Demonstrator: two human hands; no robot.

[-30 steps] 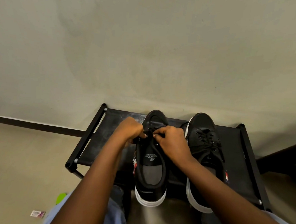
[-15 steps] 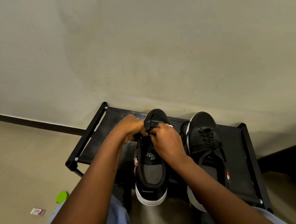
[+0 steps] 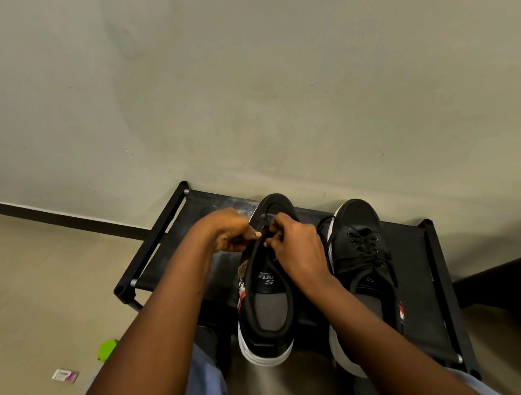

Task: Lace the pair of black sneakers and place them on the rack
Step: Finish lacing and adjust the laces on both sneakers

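Both hands, left hand (image 3: 230, 232) and right hand (image 3: 296, 246), pinch the thin black lace (image 3: 265, 220) at the toe-end eyelets of the unlaced black canvas sneaker (image 3: 269, 290), steadied on the black fabric rack (image 3: 426, 270) beside its laced mate (image 3: 365, 266).

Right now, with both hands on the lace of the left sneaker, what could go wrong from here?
1. The unlaced sneaker has its heel hanging off the front edge of the rack; a hard tug could tip it off.
2. The left hand and right hand pinch the lace right at the eyelets, so an eyelet may get skipped.
3. The laced sneaker trails a loose lace loop that the right hand could snag.
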